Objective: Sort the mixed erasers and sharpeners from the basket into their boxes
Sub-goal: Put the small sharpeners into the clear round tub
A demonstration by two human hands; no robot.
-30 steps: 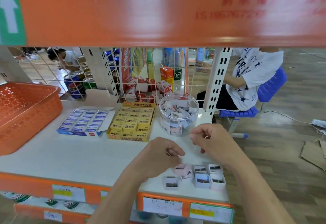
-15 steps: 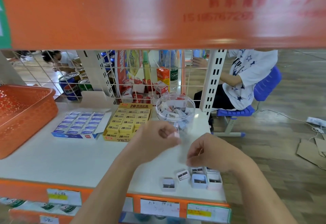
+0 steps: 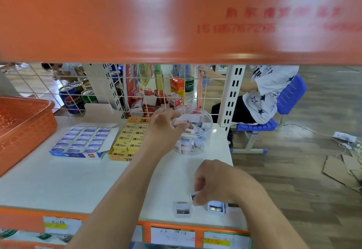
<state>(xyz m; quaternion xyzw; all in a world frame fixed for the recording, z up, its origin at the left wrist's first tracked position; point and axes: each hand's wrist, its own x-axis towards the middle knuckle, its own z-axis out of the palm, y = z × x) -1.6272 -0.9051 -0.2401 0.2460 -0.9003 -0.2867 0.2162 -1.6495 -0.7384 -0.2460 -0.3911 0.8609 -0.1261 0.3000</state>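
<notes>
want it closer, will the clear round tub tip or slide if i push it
Likely slides: the clear tub is wider than tall and stands flat on the smooth white shelf. Loaded with small sharpeners, it probably feels light but steady. Its open top means a hard shove might spill some.

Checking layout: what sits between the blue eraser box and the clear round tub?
The yellow 2B eraser box, beside the blue eraser box; the left hand overlaps its right edge at the clear round tub. Head view.

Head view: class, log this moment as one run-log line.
left hand: over clear tub | right hand: pinches sharpener | loose sharpeners: front of shelf
</notes>
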